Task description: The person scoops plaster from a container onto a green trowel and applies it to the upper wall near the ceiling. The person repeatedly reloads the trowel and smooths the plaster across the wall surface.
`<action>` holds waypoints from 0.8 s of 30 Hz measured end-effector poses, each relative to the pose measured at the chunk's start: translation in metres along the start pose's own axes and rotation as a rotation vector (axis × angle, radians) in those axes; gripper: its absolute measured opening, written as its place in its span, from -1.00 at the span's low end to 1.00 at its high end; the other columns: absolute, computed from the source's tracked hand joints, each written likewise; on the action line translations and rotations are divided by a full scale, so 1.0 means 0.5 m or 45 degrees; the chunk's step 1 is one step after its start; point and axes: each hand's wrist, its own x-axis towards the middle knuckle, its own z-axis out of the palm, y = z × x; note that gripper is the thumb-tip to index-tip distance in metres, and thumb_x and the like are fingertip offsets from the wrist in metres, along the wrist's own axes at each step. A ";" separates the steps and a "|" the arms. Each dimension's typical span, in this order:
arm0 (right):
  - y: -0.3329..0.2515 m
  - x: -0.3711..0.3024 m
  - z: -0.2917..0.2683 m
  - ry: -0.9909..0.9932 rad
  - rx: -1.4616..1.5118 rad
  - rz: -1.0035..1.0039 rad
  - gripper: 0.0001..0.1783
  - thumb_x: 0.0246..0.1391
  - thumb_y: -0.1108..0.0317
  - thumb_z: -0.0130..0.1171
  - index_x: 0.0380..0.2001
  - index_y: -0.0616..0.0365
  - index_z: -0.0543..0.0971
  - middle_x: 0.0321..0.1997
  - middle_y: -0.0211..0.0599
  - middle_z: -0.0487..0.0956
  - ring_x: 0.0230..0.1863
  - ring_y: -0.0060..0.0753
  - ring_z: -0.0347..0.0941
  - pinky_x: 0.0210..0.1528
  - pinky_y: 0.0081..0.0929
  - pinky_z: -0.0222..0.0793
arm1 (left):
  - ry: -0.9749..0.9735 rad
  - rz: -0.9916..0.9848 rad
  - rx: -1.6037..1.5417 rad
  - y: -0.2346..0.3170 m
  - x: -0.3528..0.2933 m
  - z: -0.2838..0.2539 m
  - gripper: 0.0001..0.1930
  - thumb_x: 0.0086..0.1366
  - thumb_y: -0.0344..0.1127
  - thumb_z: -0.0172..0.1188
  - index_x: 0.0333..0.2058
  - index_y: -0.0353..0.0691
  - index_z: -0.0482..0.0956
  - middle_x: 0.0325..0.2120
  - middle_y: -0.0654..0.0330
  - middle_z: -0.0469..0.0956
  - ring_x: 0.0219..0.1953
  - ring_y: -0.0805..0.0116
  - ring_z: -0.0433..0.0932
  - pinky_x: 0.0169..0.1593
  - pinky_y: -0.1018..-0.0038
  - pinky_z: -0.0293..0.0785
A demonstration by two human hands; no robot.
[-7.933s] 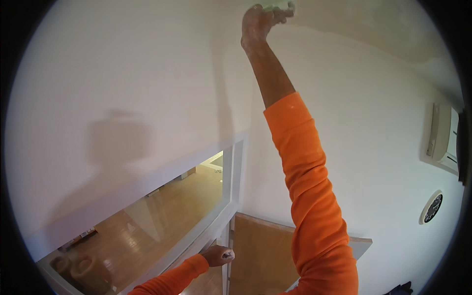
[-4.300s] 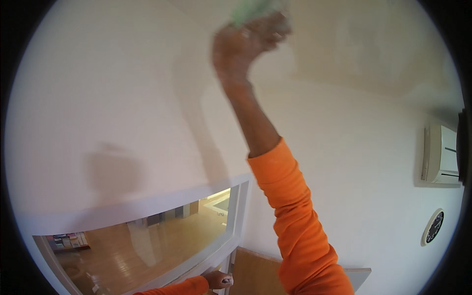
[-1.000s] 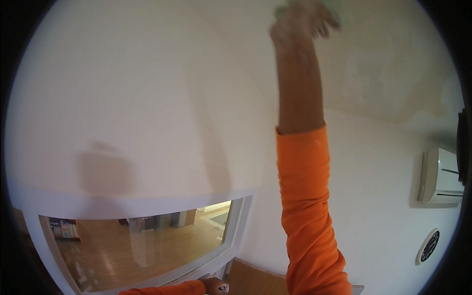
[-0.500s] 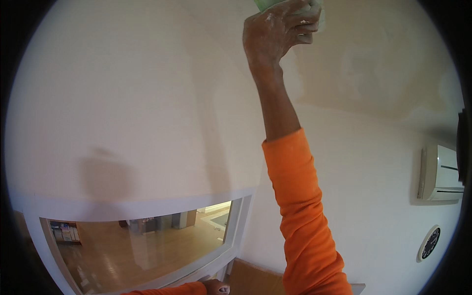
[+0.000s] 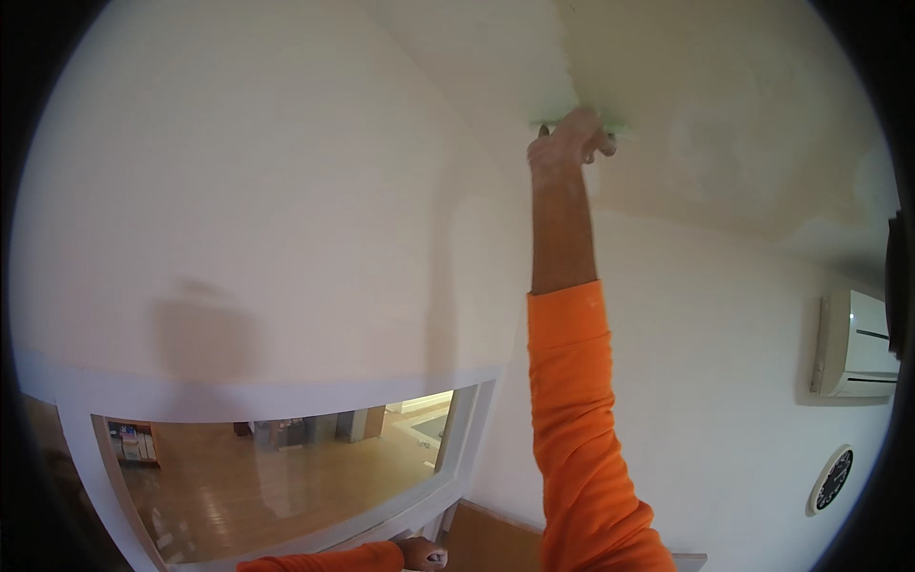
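My right hand (image 5: 570, 145) is stretched up to the ceiling, its fingers closed on a thin flat green spreader (image 5: 620, 127). The spreader lies across the ceiling surface (image 5: 658, 57), along a stretch where a pale area meets a darker beige patch. Pale dust or paste marks the skin of this hand. Low in the picture, my left hand (image 5: 424, 554) is closed in a fist beside the lower corner of the window frame (image 5: 481, 400). What it holds, if anything, cannot be made out.
A framed window (image 5: 286, 486) at the lower left shows a wooden floor and shelves beyond. On the right wall are a white air conditioner (image 5: 853, 348) and a round black-faced clock (image 5: 832, 480). A brown board (image 5: 496, 543) stands low behind my arms.
My right hand has moved with the spreader away from me, lower in the picture, and turned so the spreader shows edge-on. The left hand has hardly moved.
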 end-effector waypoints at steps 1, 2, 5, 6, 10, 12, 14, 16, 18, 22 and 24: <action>0.042 0.028 -0.003 0.082 0.075 0.045 -0.52 0.09 0.20 0.12 0.08 0.12 0.49 -0.18 -0.22 0.65 -0.08 -0.22 0.60 0.02 0.00 0.48 | -0.040 0.036 -0.001 0.005 0.032 0.005 -0.68 0.22 -0.02 0.18 -0.26 -0.15 0.60 -0.37 0.03 0.64 -0.32 0.05 0.61 -0.20 0.24 0.49; 0.052 0.010 -0.047 0.100 0.074 0.010 -0.56 0.10 0.17 0.12 0.03 0.09 0.54 -0.18 -0.27 0.65 -0.06 -0.24 0.58 -0.03 -0.02 0.48 | -0.039 0.021 -0.002 -0.003 0.027 0.006 -0.67 0.22 -0.01 0.18 -0.24 -0.15 0.60 -0.36 0.03 0.64 -0.32 0.05 0.61 -0.19 0.24 0.49; 0.088 -0.102 -0.264 0.084 -0.079 -0.057 -0.57 0.18 0.14 0.05 0.08 0.06 0.44 0.09 -0.23 0.43 0.10 -0.12 0.44 -0.02 0.00 0.40 | -0.048 0.002 -0.014 -0.008 0.013 0.008 -0.64 0.25 0.01 0.17 -0.21 -0.18 0.59 -0.34 0.01 0.64 -0.30 0.06 0.61 -0.17 0.26 0.49; 0.077 -0.142 -0.336 0.091 -0.081 -0.030 -0.46 0.24 0.22 -0.03 0.25 0.13 0.24 0.29 -0.07 0.23 0.22 0.05 0.34 0.13 0.12 0.30 | -0.058 -0.003 -0.032 -0.010 0.005 0.009 -0.63 0.25 0.01 0.16 -0.19 -0.19 0.59 -0.33 0.01 0.64 -0.30 0.06 0.61 -0.17 0.26 0.49; -0.088 -0.223 -0.355 0.995 1.699 -0.021 -0.12 0.26 0.19 -0.02 0.34 0.56 -0.18 0.34 0.65 -0.04 0.29 0.64 0.09 0.23 0.43 0.13 | 0.022 -0.018 -0.063 0.021 0.008 0.003 -0.75 0.16 -0.07 0.21 -0.34 -0.10 0.61 -0.42 0.06 0.63 -0.37 0.04 0.61 -0.23 0.21 0.50; -0.117 -0.260 -0.333 1.198 2.016 -0.354 -0.03 0.23 0.15 -0.02 0.32 0.64 -0.29 0.33 0.77 -0.16 0.32 0.81 -0.11 0.22 0.49 0.06 | 0.084 0.005 -0.022 0.031 0.019 -0.008 -0.81 0.10 -0.10 0.24 -0.42 -0.05 0.62 -0.47 0.09 0.63 -0.41 0.03 0.60 -0.28 0.18 0.51; -0.156 -0.274 -0.294 1.320 1.648 -0.122 -0.03 0.22 0.17 -0.01 0.33 0.62 -0.30 0.36 0.71 -0.17 0.32 0.79 -0.10 0.24 0.47 0.05 | 0.111 -0.020 0.022 0.014 -0.008 0.000 -0.80 0.09 -0.09 0.25 -0.42 -0.05 0.62 -0.47 0.10 0.63 -0.42 0.03 0.60 -0.30 0.19 0.51; -0.153 -0.214 -0.197 1.506 1.062 0.153 -0.28 0.10 0.31 0.01 0.20 0.63 0.10 0.16 0.52 0.22 0.17 0.50 0.21 0.14 0.20 0.24 | 0.115 -0.012 0.014 -0.021 -0.011 0.014 -0.77 0.14 -0.08 0.26 -0.39 -0.09 0.61 -0.47 0.08 0.62 -0.42 0.04 0.60 -0.30 0.22 0.51; -0.129 -0.146 -0.081 1.671 1.220 0.159 -0.29 0.07 0.38 -0.07 0.23 0.63 0.07 0.22 0.41 0.16 0.22 0.40 0.08 0.20 0.12 0.06 | 0.057 0.039 0.012 -0.026 -0.010 0.021 -0.69 0.20 -0.02 0.23 -0.28 -0.14 0.60 -0.43 0.06 0.63 -0.36 0.07 0.61 -0.25 0.24 0.52; -0.009 -0.048 0.053 1.424 1.499 0.284 -0.14 0.07 0.30 0.05 0.26 0.68 -0.04 0.30 0.68 -0.06 0.21 0.64 0.03 0.07 0.44 0.10 | -0.070 0.057 -0.011 0.027 0.000 -0.011 -0.56 0.27 0.07 0.15 -0.12 -0.19 0.60 -0.34 0.05 0.65 -0.24 0.12 0.63 -0.13 0.25 0.53; -0.035 0.031 0.081 1.452 0.993 0.358 -0.17 0.09 0.30 0.00 0.33 0.55 -0.02 0.35 0.50 0.02 0.25 0.56 0.06 0.08 0.40 0.10 | -0.106 0.026 -0.058 0.039 0.015 -0.009 -0.59 0.27 0.05 0.15 -0.15 -0.19 0.59 -0.34 0.06 0.65 -0.25 0.11 0.63 -0.13 0.26 0.52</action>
